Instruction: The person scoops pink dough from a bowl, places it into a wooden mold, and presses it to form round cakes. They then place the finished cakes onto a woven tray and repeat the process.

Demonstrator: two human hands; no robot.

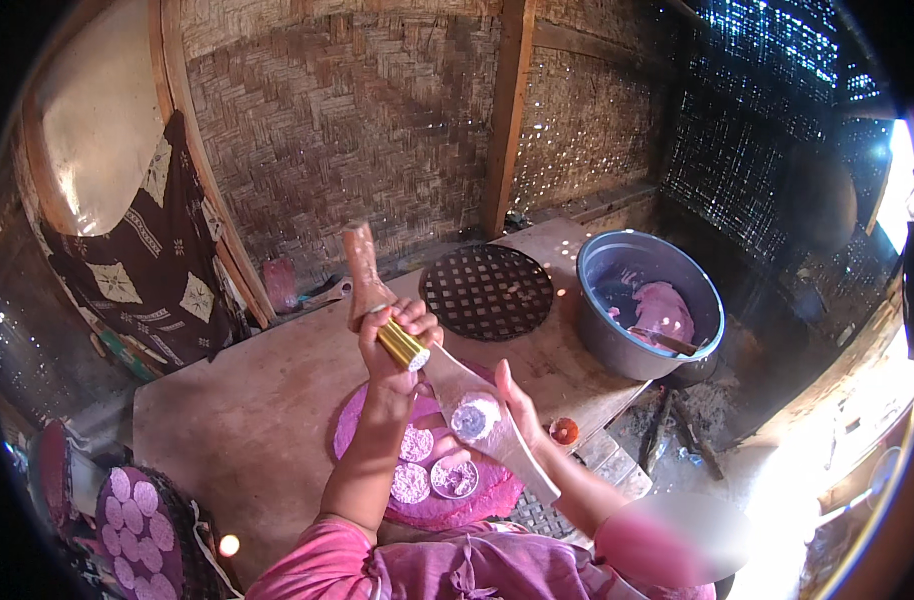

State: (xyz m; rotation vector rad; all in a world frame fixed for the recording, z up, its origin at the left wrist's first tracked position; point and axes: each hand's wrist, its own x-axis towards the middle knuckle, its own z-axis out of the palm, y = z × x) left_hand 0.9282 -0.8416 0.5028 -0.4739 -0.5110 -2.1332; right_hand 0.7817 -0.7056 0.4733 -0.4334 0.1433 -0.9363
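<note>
The wooden press (447, 385), a long two-armed tool with a brass cylinder (403, 345) at its hinge, is held above the middle of the low table (247, 420), tilted from eleven o'clock down to five o'clock. Its upper handle (360, 262) points towards eleven o'clock and its lower paddle (522, 465) ends near five o'clock. The left hand (392, 335) is clenched around the tool just where the brass cylinder sits, fingers wrapped tightly over the wood, thumb side turned towards the camera. The right hand (507, 400) is held flatter, fingers only partly curled, supporting the paddle from the three o'clock side; a pale round of dough (474, 417) is seen pressed on the paddle's face beside those fingers. Directly below, at six o'clock from the press, a round pink mat (352, 425) is laid on the table, and three small lacy discs (413, 482) are set on it, close together. At twelve o'clock a dark round lattice grate (487, 290) rests on the table. At two o'clock a grey metal basin (602, 335) is placed, with pink dough (657, 305) inside. A tray of purple discs (137, 520) is seen at eight o'clock, well apart from the hands
</note>
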